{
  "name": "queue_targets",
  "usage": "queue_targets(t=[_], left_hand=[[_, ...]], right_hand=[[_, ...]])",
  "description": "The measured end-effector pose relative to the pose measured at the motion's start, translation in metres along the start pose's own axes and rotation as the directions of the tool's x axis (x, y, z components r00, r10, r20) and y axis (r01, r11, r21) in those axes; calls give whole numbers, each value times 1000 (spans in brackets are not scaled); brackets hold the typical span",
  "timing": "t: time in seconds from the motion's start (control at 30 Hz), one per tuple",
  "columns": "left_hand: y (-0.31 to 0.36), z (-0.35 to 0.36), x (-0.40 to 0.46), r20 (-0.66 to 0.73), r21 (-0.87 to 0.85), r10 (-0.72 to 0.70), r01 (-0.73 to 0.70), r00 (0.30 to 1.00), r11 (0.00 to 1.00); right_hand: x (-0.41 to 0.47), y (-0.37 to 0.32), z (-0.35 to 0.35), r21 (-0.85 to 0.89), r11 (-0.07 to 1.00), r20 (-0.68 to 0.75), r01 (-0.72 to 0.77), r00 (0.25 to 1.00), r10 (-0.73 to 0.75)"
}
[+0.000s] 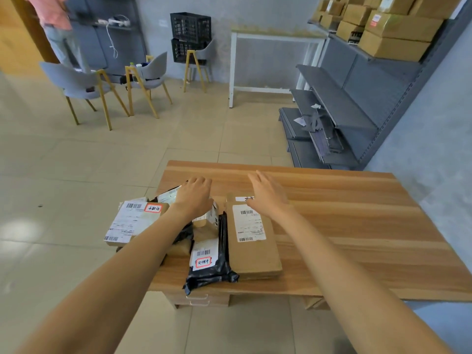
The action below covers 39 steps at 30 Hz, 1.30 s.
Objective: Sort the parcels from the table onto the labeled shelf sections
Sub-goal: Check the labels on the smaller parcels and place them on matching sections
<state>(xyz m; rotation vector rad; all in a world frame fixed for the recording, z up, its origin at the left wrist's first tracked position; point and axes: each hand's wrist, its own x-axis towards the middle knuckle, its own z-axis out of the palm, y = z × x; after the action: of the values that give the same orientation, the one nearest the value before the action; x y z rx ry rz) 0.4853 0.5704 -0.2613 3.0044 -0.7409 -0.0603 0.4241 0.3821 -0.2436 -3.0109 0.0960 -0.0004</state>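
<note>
My left hand rests flat, fingers straight, on the parcel pile at table edge. Right hand hovers open over the long cardboard box (fingers spread, gripping nothing).

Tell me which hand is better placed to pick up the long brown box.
Right. The right hand hovers open over the far end of the long brown box, while the left hand rests across the pile of parcels beside it.

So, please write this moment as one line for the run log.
left hand open over parcels | right hand open over brown box | nothing lifted
</note>
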Motion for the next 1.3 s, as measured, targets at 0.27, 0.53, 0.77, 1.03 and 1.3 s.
queue_targets(t=[0.27, 0.53, 0.77, 1.03, 1.3], left_hand=[[-1, 22, 17, 70, -24, -80, 82, 994, 996], [-8, 42, 22, 134, -94, -168, 181, 977, 979], [-14, 66, 30, 199, -212, -229, 270, 953, 939], [-21, 86, 55, 370, -374, -411, 539, 833, 755], [-7, 103, 65, 378, -291, -502, 615, 778, 733]], right_hand=[[29, 15, 24, 47, 997, 72, 54, 996, -57], [45, 12, 43, 61, 997, 148, 47, 987, -56], [54, 7, 59, 82, 996, 209, 40, 976, -56], [69, 1, 69, 72, 997, 225, 27, 973, -43], [75, -1, 85, 108, 994, 275, 21, 960, -50]])
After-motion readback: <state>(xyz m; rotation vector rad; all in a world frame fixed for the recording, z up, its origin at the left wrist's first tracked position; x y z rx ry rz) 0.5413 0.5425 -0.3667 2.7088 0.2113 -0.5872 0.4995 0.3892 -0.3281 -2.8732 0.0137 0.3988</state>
